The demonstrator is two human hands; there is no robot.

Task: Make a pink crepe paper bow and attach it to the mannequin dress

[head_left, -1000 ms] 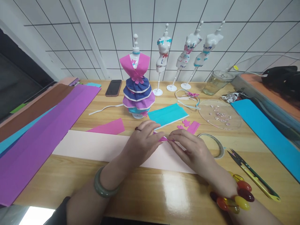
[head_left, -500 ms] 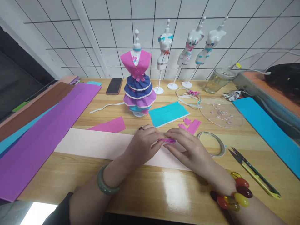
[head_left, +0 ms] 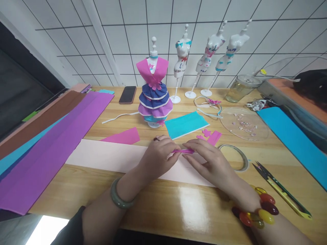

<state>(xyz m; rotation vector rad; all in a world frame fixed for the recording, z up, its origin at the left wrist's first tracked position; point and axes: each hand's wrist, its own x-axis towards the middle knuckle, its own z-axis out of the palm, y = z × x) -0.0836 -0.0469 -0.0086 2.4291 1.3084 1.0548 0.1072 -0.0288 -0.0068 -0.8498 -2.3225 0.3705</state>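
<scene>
We look down on a pale wooden bench that stretches across the whole view. At its left lies a long purple sheet. A pale pink strip runs crosswise near the middle, and a bright blue sheet lies at the far right. Toward the back stands a dressed form in a pink top and tiered skirt; to its right stand three bare white forms, the middle one leaning slightly.

Our two hands meet over the pale pink strip. The left hand has its grip pinched together, thumb and finger clamped on one end of a small pink piece. The right hand curves in from the other side, its finger above and its thumb below the far end; we cannot tell whether that grip presses on it.

Smaller things lie around: a teal panel with a white edge beyond the hands, yellow-and-green snips to the right, and a ring of tape near the right hand.

The pink piece itself, bunched in narrow folds between the fingertips, looks thin. We judge it light and soft, not fragile, but likely to spring out of its folds; it seems best taken at both ends, pinched flat across the whole stack.
</scene>
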